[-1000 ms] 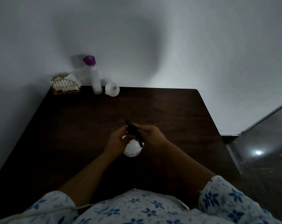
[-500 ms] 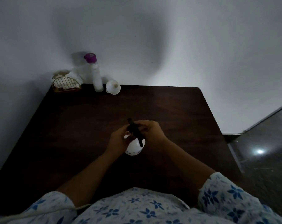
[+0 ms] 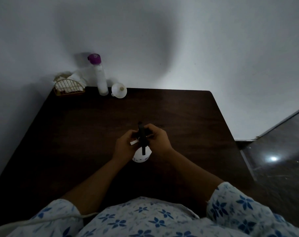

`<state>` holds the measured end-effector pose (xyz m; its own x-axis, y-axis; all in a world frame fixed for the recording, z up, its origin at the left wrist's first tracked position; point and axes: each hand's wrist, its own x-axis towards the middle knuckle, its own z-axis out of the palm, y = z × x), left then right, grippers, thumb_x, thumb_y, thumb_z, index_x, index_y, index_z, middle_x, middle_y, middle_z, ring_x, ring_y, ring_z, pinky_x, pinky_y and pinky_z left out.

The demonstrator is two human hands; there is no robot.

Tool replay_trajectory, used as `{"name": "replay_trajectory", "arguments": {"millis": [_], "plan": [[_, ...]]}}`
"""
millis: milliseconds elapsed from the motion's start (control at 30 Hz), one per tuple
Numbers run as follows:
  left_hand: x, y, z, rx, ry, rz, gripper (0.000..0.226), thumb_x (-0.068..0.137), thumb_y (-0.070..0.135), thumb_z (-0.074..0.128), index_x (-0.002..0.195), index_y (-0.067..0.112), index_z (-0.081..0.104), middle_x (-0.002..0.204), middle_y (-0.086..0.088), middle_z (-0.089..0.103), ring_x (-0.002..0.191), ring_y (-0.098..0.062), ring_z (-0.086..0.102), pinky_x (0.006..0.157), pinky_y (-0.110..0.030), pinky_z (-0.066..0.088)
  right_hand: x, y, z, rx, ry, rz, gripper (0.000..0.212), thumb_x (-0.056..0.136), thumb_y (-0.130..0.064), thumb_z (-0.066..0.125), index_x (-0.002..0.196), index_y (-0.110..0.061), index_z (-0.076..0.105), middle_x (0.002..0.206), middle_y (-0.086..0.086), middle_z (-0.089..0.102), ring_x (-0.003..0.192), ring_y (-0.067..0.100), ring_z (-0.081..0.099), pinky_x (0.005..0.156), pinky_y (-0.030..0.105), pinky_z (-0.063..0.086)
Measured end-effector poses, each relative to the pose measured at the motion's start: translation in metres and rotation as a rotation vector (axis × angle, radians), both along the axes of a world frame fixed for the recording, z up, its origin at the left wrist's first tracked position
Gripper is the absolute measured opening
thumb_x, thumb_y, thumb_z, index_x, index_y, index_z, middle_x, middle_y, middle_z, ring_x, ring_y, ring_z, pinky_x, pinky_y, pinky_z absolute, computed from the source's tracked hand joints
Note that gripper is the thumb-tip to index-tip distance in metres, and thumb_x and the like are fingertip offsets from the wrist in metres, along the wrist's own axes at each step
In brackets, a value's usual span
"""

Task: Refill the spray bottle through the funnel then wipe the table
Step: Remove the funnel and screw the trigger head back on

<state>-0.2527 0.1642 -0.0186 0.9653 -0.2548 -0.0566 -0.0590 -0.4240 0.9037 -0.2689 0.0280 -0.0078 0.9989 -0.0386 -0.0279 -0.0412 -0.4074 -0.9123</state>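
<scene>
1. Since the frame half a second ago, the black spray head (image 3: 142, 134) has swung from a slant toward the far left to pointing almost straight away from the person, and both hands have drawn closer in around it.
2. Head view: the spray bottle (image 3: 140, 156) stands upright on the dark bench (image 3: 179, 115), near its middle and in front of the person, its white body showing below the hands.
3. The left hand (image 3: 125, 147) has its grip clenched on the bottle's neck from the left, fingers curled in under the spray head.
4. The right hand (image 3: 160, 140) has its grip clenched on the spray head from the right, fingertips against its black side.
5. A white funnel (image 3: 119, 91) lies tipped on its side at the bench's far edge, well apart from the spray bottle.
6. Just left of the funnel stands a tall pale bottle (image 3: 100, 79) with a purple cap, against the wall.
7. In the far left corner sits a wire basket (image 3: 68, 88) holding crumpled white cloth (image 3: 76, 77).
8. Blue-flowered sleeves (image 3: 231, 202) show at the bottom edge.
</scene>
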Motion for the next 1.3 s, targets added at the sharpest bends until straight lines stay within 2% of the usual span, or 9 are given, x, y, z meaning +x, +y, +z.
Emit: {"name": "replay_trajectory", "arguments": {"millis": [100,233,300,467,700,800,1033,1167,1300], "plan": [[-0.001,0.001,0.0,-0.033,-0.003,0.011,0.018,0.082,0.007,0.064,0.098,0.014,0.059,0.092,0.008,0.06,0.09,-0.007,0.057,0.07,-0.01,0.041,-0.001,0.005,-0.005,-0.108,-0.08,-0.054,0.024,0.08,-0.001,0.065,0.098,-0.017,0.062,0.102,-0.001,0.065,0.099,0.012,0.06,0.089,0.036,0.052],[-0.004,0.003,0.0,-0.051,-0.086,-0.019,0.034,0.08,-0.003,0.062,0.11,0.011,0.053,0.098,0.013,0.055,0.094,-0.001,0.054,0.072,-0.002,0.042,-0.006,0.015,-0.013,-0.197,-0.142,-0.112,0.021,0.08,-0.003,0.065,0.099,-0.01,0.059,0.103,0.003,0.061,0.098,0.017,0.056,0.085,0.037,0.051],[-0.004,0.003,0.002,-0.046,-0.086,-0.04,0.037,0.08,-0.003,0.061,0.113,0.013,0.051,0.101,0.012,0.055,0.095,-0.001,0.052,0.073,-0.007,0.042,-0.008,0.018,-0.013,-0.2,-0.168,-0.132,0.02,0.08,-0.003,0.064,0.098,-0.009,0.058,0.102,0.003,0.061,0.097,0.017,0.056,0.085,0.037,0.05],[0.004,0.005,-0.002,-0.029,-0.034,-0.064,0.029,0.078,0.012,0.068,0.103,0.018,0.055,0.097,0.016,0.058,0.094,-0.001,0.055,0.078,-0.015,0.042,0.002,0.0,-0.003,-0.184,-0.024,0.05,0.029,0.083,-0.006,0.064,0.109,-0.018,0.059,0.111,0.0,0.062,0.104,0.013,0.057,0.091,0.033,0.049],[0.006,0.004,-0.009,0.024,0.005,-0.056,0.031,0.077,0.019,0.072,0.101,0.022,0.052,0.097,0.015,0.057,0.097,-0.006,0.056,0.079,-0.018,0.044,0.01,-0.016,0.018,-0.032,0.089,0.23,0.027,0.083,0.0,0.063,0.108,-0.011,0.062,0.1,-0.003,0.064,0.085,-0.007,0.06,0.07,0.004,0.045],[0.006,0.005,-0.011,0.031,0.008,-0.054,0.032,0.078,0.02,0.07,0.104,0.02,0.052,0.104,0.007,0.058,0.1,-0.01,0.056,0.082,-0.024,0.046,0.011,-0.018,0.018,-0.022,0.095,0.259,0.029,0.082,-0.003,0.066,0.109,-0.013,0.062,0.104,-0.002,0.066,0.091,-0.003,0.062,0.075,0.009,0.048],[0.001,0.0,-0.015,-0.072,0.159,-0.101,0.039,0.085,0.017,0.062,0.123,0.017,0.052,0.121,0.002,0.058,0.111,-0.01,0.052,0.077,-0.011,0.038,0.008,-0.014,0.008,0.091,0.119,0.194,0.027,0.084,0.004,0.06,0.1,-0.017,0.062,0.101,-0.005,0.066,0.092,-0.002,0.064,0.074,0.011,0.05],[-0.001,0.001,-0.012,-0.1,0.178,-0.082,0.031,0.086,0.012,0.06,0.115,0.019,0.057,0.117,0.006,0.058,0.103,-0.002,0.051,0.082,-0.016,0.04,-0.002,-0.005,-0.002,0.048,0.059,0.056,0.031,0.085,0.001,0.059,0.108,-0.019,0.062,0.111,-0.006,0.063,0.105,0.006,0.059,0.09,0.027,0.051],[-0.003,0.003,-0.008,-0.094,0.168,-0.087,0.033,0.086,0.002,0.055,0.115,0.017,0.056,0.114,0.006,0.056,0.106,-0.005,0.049,0.082,-0.017,0.039,-0.004,-0.002,-0.001,-0.107,-0.004,0.067,0.031,0.082,-0.002,0.063,0.11,-0.014,0.061,0.112,-0.001,0.057,0.102,0.011,0.056,0.091,0.028,0.049]]}}
